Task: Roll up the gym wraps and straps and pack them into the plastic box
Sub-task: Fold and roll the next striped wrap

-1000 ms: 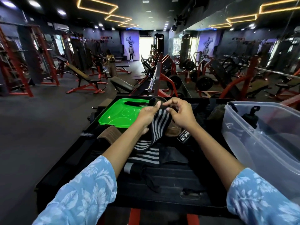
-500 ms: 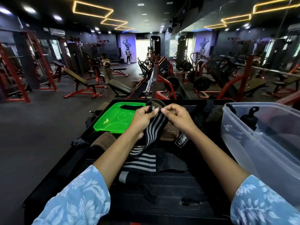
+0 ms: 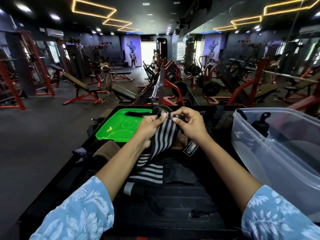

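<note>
Currently, near to far, with the green lid (image 3: 121, 125) as landmark:

Surface: the black ribbed surface (image 3: 181, 203) carries all the items; its nearest part holds loose black strap ends.

Wrap tail: the free length of the striped wrap (image 3: 162, 141) lies in folds on the surface, nearer the person than the green lid and to its right.

Brown strap: a brown strap (image 3: 107, 150) lies just beside the near edge of the green lid, unrolled or only loosely folded.

Left hand: the left hand (image 3: 149, 126) is at the right edge of the green lid; its fingers pinch the upper end of the striped wrap.

Right hand: the right hand (image 3: 190, 124) is just right of the left hand; its fingers are curled and pinch the same end of the wrap.

Roll status: only the first turn at the wrap's end appears started; most of its length hangs unrolled.

Plastic box: the clear plastic box (image 3: 277, 153) stands well to the right of the green lid, open, with at least one black strap inside.

Black strap: a black strap (image 3: 136, 113) rests on the far part of the green lid.

Progress: judged early; packing has begun, but the striped wrap, the brown strap and other dark pieces on the surface remain to be rolled and boxed.
</note>
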`<state>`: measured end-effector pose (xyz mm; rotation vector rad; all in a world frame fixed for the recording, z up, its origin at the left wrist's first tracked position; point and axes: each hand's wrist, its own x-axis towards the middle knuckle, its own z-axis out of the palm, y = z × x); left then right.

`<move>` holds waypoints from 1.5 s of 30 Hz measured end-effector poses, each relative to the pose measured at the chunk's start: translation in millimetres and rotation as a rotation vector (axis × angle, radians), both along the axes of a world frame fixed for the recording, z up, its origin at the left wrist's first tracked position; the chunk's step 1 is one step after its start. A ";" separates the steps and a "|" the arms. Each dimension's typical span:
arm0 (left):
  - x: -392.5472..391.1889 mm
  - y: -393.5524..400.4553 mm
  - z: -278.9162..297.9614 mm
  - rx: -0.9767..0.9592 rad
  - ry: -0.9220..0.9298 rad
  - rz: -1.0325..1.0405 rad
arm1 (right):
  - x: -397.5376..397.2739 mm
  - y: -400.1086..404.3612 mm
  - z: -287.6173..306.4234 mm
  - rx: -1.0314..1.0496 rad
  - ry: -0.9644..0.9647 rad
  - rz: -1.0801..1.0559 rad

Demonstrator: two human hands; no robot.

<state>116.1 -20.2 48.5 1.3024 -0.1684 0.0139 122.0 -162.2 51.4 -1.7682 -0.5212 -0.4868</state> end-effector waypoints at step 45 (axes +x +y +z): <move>5.7 6.8 5.1 -0.133 0.321 -0.078 | -1.0 2.0 -9.2 -0.145 -0.134 -0.027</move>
